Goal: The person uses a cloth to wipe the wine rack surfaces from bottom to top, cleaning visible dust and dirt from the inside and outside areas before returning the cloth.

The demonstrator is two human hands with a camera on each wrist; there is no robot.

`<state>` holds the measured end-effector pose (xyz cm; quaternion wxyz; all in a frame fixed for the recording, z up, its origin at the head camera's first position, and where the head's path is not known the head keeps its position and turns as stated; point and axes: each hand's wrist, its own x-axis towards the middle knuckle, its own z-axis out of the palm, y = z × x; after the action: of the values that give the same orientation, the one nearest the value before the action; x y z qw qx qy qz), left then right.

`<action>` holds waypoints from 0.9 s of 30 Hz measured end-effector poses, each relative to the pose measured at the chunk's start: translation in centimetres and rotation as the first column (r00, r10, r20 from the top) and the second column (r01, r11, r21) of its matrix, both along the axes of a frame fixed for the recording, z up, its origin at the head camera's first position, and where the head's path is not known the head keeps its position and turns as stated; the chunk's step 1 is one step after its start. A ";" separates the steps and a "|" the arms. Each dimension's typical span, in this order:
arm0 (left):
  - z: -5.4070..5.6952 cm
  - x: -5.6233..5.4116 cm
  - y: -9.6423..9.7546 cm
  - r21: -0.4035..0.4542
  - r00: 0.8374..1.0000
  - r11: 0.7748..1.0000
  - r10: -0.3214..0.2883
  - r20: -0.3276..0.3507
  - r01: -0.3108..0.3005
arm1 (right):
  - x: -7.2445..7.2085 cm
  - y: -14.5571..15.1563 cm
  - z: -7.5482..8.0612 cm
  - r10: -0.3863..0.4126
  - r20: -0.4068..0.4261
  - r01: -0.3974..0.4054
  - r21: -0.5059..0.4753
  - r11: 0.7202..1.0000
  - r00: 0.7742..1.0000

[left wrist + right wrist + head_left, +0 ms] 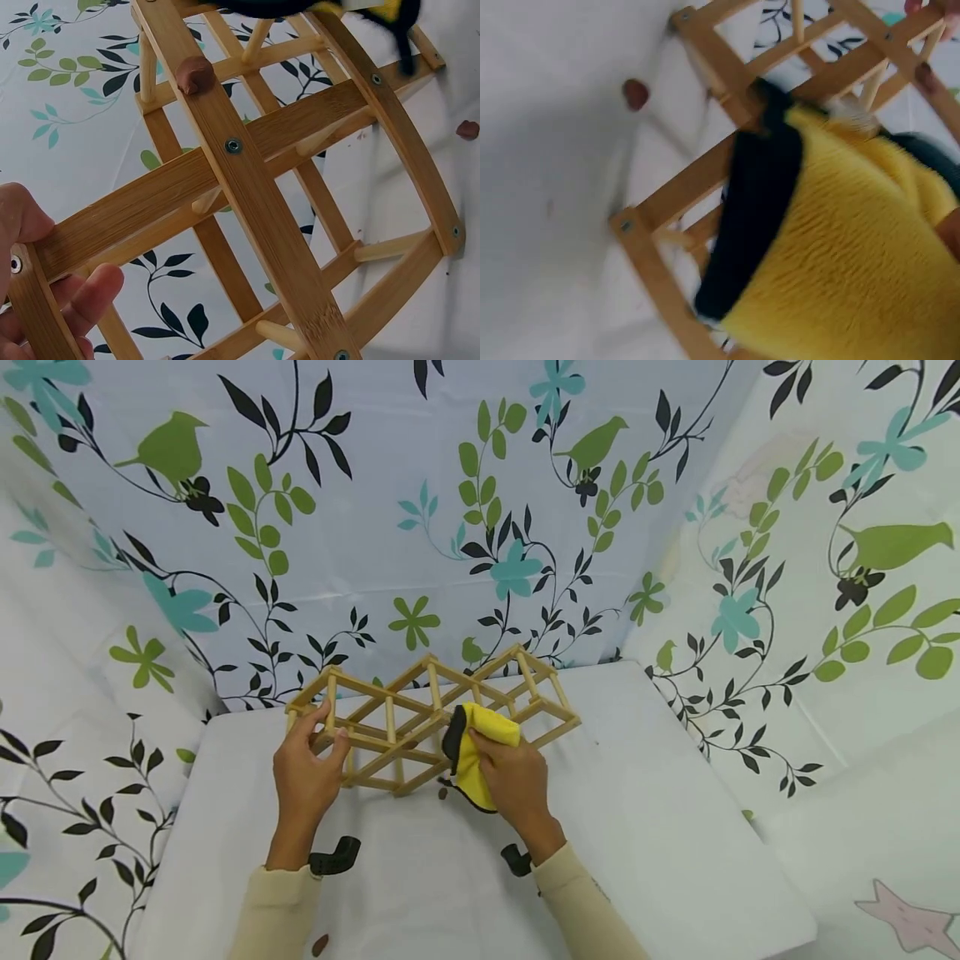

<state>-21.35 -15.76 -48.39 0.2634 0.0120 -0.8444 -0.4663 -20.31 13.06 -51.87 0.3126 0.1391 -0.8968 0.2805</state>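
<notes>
"So, what are the two hands holding?"

"The left hand (306, 772) is gripping one end of a wooden rack (408, 744), its thumb and fingers closing round the frame. The right hand (517, 777) is pinching a yellow cloth (471, 760) and holding it against the rack, just right of the middle."

"And where is that rack sitting?"

"It's stretching across the far part of a white bench (637, 827), before a leaf-patterned fabric (360, 552). I can't tell how much of it is resting on the bench."

"How is it built?"

"Flat, grainy slats (298, 274) are crossing in an open lattice, round dowels (281, 335) are bridging them, and metal screw heads (233, 145) are marking the joints. The cloth is looking plush, with dark edging. A brown lump (195, 75) is sitting on one slat; a second lump (468, 130) is lying on the bench."

"Anything hard to make out?"

"The cloth is blurring in the right wrist view and hiding some lattice, with the right hand barely showing at the edge. The left wrist view is cutting off the cloth and much of the left hand."
</notes>
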 end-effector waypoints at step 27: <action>-0.1 0.1 -0.1 -0.005 0.999 0.999 -0.032 0.004 0.032 | 0.7 -4.2 -0.4 0.230 -0.071 -0.239 -0.162 0.957 0.971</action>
<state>-21.25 -15.81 -48.44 0.2543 -0.0013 -0.8462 -0.4683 -19.66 8.89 -52.25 0.3110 0.2244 -0.8384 0.3873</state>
